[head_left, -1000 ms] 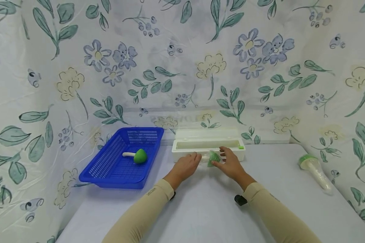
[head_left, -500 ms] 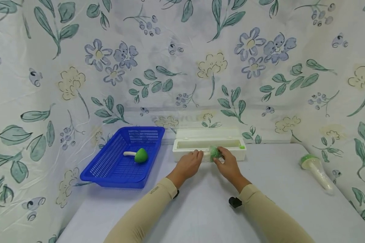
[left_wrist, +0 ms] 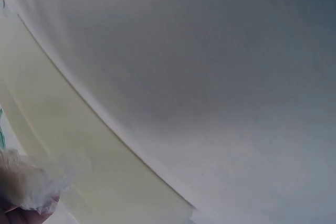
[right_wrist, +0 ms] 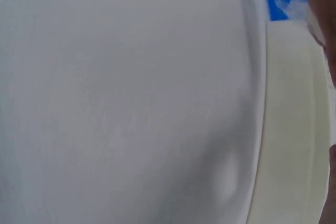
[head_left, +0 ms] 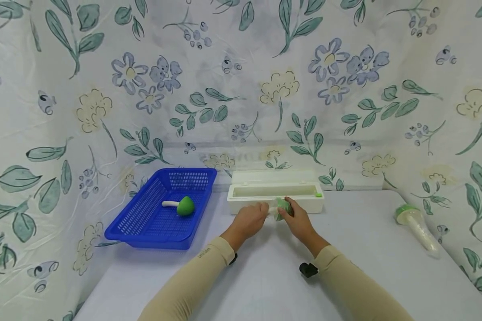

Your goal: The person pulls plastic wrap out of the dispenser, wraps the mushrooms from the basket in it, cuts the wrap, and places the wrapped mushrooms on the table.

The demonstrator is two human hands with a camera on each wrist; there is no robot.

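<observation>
In front of the long white box, both hands hold a toy mushroom (head_left: 282,209) with a green cap, covered in clear plastic film. My left hand (head_left: 249,221) grips its stem end, most of which the fingers hide. Around the right side of the cap curl the thumb and fingers of my right hand (head_left: 301,223). Crumpled film (left_wrist: 39,184) shows beside the fingertips in the left wrist view's lower corner. The right wrist view catches only a bit of film (right_wrist: 294,8) and part of the hand at its edge.
Behind the hands stands the white box (head_left: 241,206), lid raised, a small green piece at its right end. A blue basket (head_left: 144,225) at left holds an unwrapped green-capped mushroom (head_left: 185,206). Another film-wrapped mushroom (head_left: 419,228) lies at the table's right edge.
The right hand has moved in from the right and closed around the cap, having held it more loosely before. The left hand has shifted slightly right, its fingers still on the stem.
</observation>
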